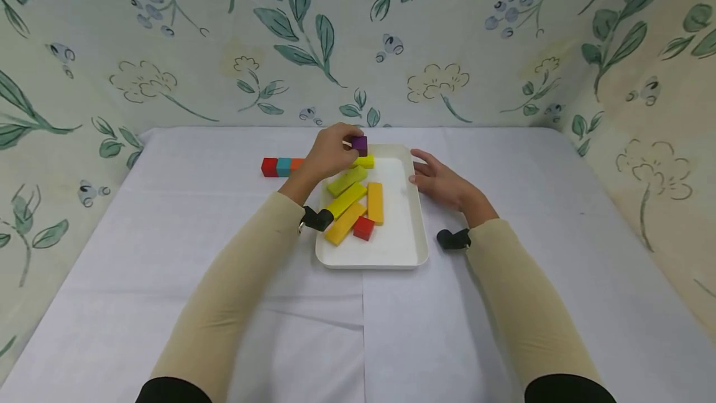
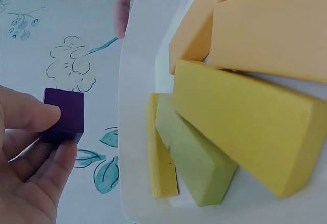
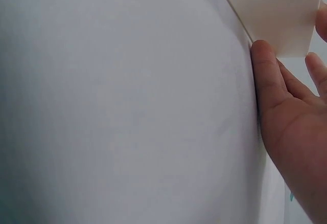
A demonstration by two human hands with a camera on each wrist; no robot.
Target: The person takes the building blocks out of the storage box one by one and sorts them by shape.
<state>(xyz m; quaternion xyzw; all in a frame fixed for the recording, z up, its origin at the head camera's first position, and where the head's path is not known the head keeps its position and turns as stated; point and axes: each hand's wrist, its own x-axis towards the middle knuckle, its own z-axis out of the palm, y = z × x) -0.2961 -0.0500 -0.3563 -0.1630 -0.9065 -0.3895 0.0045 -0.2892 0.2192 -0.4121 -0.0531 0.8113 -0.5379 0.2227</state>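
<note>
Left hand [image 1: 329, 153] pinching purple block [image 1: 360, 145] near far edge of tray [image 1: 399, 229]; block row [image 1: 283, 167] leftward, long axis sideways. Right hand [image 1: 443, 183], fingers loose, against tray, farther from row.

Purple block [image 2: 66, 110], white tray [image 1: 399, 222]

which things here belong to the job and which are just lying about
Likely job:
purple cube, pinched by left hand
white tray, right hand at its edge
oblong blocks and red cube inside
red, blue and orange blocks beside it

Just there:
white tablecloth
leaf-patterned backdrop
</note>
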